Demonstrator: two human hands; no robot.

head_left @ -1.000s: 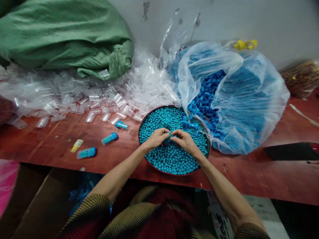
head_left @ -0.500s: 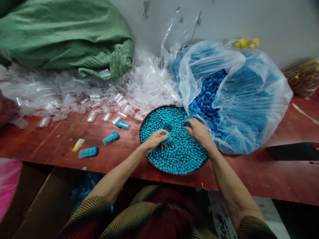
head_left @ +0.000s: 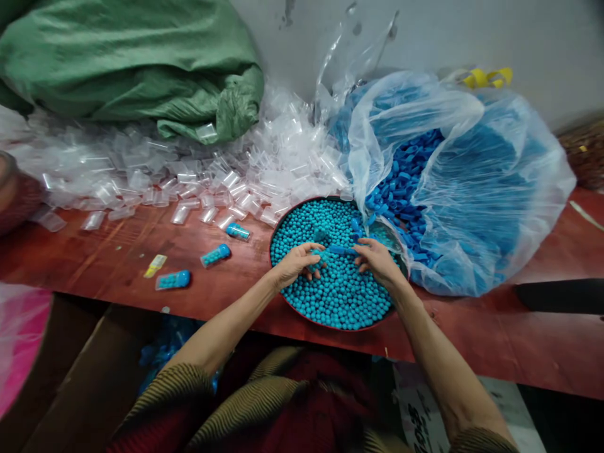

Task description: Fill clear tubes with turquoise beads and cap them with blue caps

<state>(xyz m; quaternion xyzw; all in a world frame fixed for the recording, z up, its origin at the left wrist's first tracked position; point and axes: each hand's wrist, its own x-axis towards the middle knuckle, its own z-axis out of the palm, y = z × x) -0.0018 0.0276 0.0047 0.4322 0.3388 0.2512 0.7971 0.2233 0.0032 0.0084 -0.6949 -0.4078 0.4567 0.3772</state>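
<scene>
A round tray [head_left: 296,313] full of small turquoise beads [head_left: 340,292] stands on the red table. Above the beads, my left hand [head_left: 295,264] is closed on a clear plastic tube [head_left: 323,257] that seems to hold beads. Between the fingertips of my right hand [head_left: 380,261] is a blue plastic cap [head_left: 341,250], pointing toward the tube. Whether cap and tube touch I cannot tell. Left of the tray lie several filled tubes, among them a capped tube [head_left: 216,255], another capped one [head_left: 173,280] and a filled tube [head_left: 238,231].
Empty clear tubes [head_left: 189,179] are heaped along the back, partly under a green sack [head_left: 127,69]. An open plastic bag [head_left: 495,189] of blue caps [head_left: 408,176] leans over the tray's right edge. A yellow-and-white slip [head_left: 155,265] lies at left; a dark flat strip [head_left: 561,296] lies at right.
My right hand has come away from the bag's opening, down and toward my left hand, and a blue cap now shows in its fingers. My left hand keeps its hold on the tube.
</scene>
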